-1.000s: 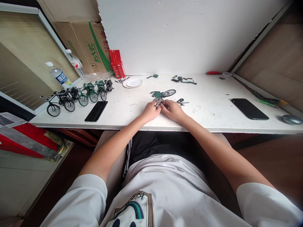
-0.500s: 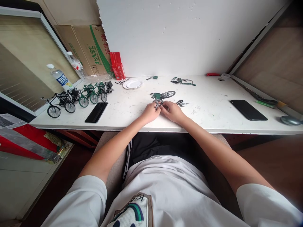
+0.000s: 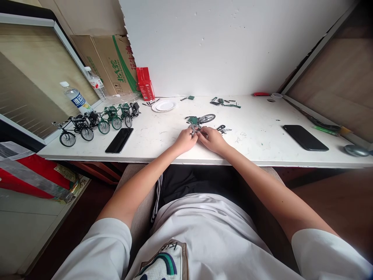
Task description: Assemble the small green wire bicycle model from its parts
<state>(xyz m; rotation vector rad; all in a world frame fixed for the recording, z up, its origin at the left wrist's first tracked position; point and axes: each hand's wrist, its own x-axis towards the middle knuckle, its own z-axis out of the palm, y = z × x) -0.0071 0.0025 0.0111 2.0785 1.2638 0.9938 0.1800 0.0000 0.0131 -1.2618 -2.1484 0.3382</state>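
My left hand (image 3: 185, 140) is closed in a pinch on small silver metal parts (image 3: 192, 129) of a miniature bicycle. Against it, fingertips nearly meeting, my right hand (image 3: 215, 139) is also closed; what lies in its fingers is too small and covered to make out. Just beyond my fingers are a green bicycle piece (image 3: 192, 119) and a black spoked wheel (image 3: 206, 119); whether they join the held parts, I cannot tell. Several small black and silver pieces (image 3: 223, 129) lie right of my right hand.
Several assembled miniature bicycles (image 3: 108, 121) stand at the left, near a phone (image 3: 119, 140). White plates (image 3: 164, 105) and loose green and black parts (image 3: 224, 102) lie farther back. On the right are a black phone (image 3: 304, 137) and a grey mouse (image 3: 356, 150).
The whole view has shifted slightly. Both hands keep nearly the same closed pose over the small parts, and the other objects stay in place.
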